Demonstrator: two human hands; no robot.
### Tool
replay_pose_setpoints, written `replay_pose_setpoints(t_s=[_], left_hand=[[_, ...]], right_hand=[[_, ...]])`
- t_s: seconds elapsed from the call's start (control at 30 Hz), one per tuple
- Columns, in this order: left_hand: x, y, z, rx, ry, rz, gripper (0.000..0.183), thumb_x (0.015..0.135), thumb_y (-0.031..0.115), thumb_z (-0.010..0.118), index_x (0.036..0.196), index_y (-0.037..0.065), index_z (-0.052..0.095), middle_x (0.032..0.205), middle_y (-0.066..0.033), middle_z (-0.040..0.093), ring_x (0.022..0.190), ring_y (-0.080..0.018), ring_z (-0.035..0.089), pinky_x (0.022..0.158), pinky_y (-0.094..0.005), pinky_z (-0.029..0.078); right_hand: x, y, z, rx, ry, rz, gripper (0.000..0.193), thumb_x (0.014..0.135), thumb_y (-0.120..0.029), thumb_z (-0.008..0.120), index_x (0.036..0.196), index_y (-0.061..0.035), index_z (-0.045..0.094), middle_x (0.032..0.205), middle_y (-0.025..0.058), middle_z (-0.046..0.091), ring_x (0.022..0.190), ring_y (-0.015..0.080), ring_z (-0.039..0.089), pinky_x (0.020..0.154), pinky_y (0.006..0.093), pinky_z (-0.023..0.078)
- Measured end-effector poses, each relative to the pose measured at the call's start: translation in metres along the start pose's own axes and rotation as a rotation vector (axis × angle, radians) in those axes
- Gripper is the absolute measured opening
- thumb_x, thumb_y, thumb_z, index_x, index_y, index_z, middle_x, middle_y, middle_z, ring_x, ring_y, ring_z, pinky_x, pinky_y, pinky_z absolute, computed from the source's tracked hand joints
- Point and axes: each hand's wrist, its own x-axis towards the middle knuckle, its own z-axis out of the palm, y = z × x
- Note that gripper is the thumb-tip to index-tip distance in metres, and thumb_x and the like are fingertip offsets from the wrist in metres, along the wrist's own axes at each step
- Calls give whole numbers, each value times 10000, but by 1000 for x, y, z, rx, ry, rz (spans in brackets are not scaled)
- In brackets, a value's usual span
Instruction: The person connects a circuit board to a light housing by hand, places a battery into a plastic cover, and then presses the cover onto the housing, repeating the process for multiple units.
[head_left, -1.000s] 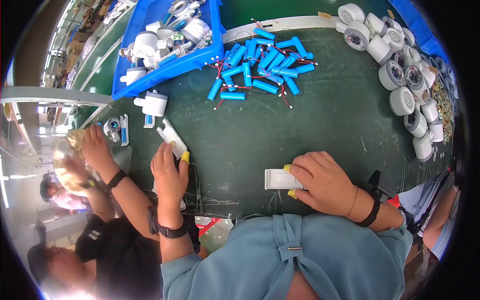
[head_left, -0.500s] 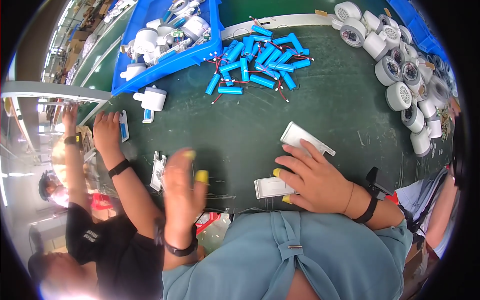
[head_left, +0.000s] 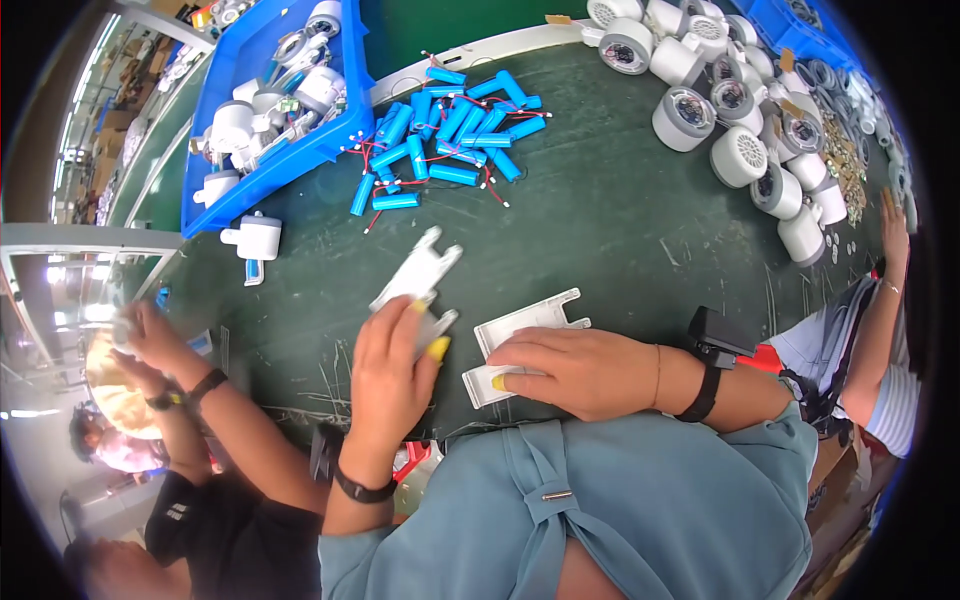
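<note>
My left hand (head_left: 392, 365) is closed at the near ends of two white notched plastic plates. The far plate (head_left: 418, 272) points away from me; the nearer one (head_left: 434, 328) is smeared by motion and partly under the fingers. My right hand (head_left: 580, 372) is closed over two white plastic shells side by side. The upper shell (head_left: 525, 316) has a prong at its far right corner. On the lower shell (head_left: 482, 387) rests my thumb, and fingers hide much of both. Yellow covers sit on some fingertips of both hands.
Blue battery cells (head_left: 455, 125) with red leads lie heaped at the back. A blue bin (head_left: 290, 150) of white parts stands far left, a white-grey housing (head_left: 258, 238) before it. Round white housings (head_left: 738, 155) crowd the right. A co-worker's hands (head_left: 155, 345) are at left; another person's arm (head_left: 890, 250) is at right.
My left hand has come to the notched plates, which now lie farther right. Under my right hand, the two shells have been brought closer together. The whole view has shifted a little.
</note>
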Motion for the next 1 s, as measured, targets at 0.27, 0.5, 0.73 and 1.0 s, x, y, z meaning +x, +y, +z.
replay_pose_setpoints(t_s=[0.27, 0.5, 0.73, 1.0], left_hand=[[74, 29, 24, -337, -105, 215, 405, 786, -14, 636, 1187, -4, 583, 1295, -166, 546, 1070, -381, 577, 907, -429, 491], [61, 9, 7, -187, 87, 118, 378, 797, -74, 572, 1168, -8, 601, 1193, -175, 593, 918, -331, 642, 779, -388, 530], [36, 9, 12, -294, -4, -29, 347, 833, -108, 557, 1169, -26, 591, 1123, -161, 613, 836, -241, 643, 738, -311, 530], [47, 13, 2, -314, 81, 36, 296, 835, -73, 596, 1124, -17, 618, 1055, -182, 654, 870, -322, 674, 757, -358, 545]], right_hand=[[0, 0, 7, -52, 24, -26, 306, 812, -90, 616, 1106, -9, 591, 1251, 141, 535, 1130, 312, 555, 965, 381, 460], [0, -4, -1, -42, 83, -7, 380, 771, -95, 665, 1142, -31, 607, 1296, 134, 554, 1208, 311, 534, 1024, 425, 425], [-2, 9, -26, -201, 528, 470, 483, 821, -36, 636, 1286, -4, 509, 1308, 194, 524, 1228, 376, 510, 1030, 454, 424], [-4, 15, -28, 45, 562, 511, 406, 927, -44, 586, 1312, 18, 474, 1259, 207, 521, 1134, 358, 551, 974, 374, 447]])
